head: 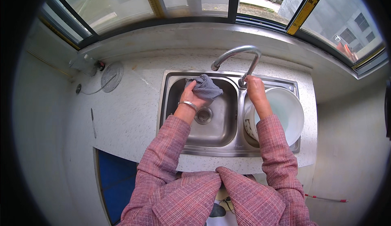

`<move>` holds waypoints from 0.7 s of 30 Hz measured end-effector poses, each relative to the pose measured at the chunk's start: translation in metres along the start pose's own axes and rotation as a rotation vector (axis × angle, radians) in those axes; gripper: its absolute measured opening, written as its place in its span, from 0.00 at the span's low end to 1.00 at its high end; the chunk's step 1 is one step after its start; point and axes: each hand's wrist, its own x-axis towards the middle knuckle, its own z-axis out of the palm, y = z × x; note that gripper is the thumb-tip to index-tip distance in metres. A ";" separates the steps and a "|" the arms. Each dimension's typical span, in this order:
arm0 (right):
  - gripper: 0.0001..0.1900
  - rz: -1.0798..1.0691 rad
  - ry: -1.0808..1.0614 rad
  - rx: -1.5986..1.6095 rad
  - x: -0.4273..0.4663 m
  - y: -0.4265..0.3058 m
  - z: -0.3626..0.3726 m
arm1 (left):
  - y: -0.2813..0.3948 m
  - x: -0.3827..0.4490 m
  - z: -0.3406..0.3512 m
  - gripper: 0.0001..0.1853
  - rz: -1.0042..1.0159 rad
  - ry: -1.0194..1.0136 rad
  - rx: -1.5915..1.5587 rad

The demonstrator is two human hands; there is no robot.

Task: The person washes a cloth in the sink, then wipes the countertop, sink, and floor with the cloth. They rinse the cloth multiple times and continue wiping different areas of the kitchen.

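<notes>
A crumpled grey cloth (205,87) rests in my left hand (193,97), held over the left basin of a stainless steel double sink (210,150). Below it the drain strainer (203,115) shows in the basin floor. My right hand (256,87) grips the base of the chrome gooseneck faucet (255,61), where the handle would be; my fingers hide that part. The faucet's spout points down at the back of the left basin, and I can see no stream of water from it. A large white bucket (297,116) stands in the right basin, under my right forearm, with pale liquid inside.
On the speckled countertop (128,113) to the left lie a thin knife (93,122) and a clear round lid (112,77) with a cord and a dark plug. Clear plastic bags or bottles (87,64) sit in the back left corner. Sliding windows (195,0) rise behind the sink.
</notes>
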 end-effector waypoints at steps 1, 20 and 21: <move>0.06 -0.004 -0.006 -0.001 0.001 0.000 -0.001 | 0.003 -0.001 0.001 0.21 -0.006 -0.020 0.011; 0.35 0.824 -0.314 0.952 -0.048 -0.049 0.089 | 0.007 0.007 -0.021 0.22 -0.121 -0.077 0.097; 0.41 1.051 -0.388 1.118 -0.046 -0.059 0.095 | 0.011 0.007 -0.025 0.22 -0.130 -0.090 0.109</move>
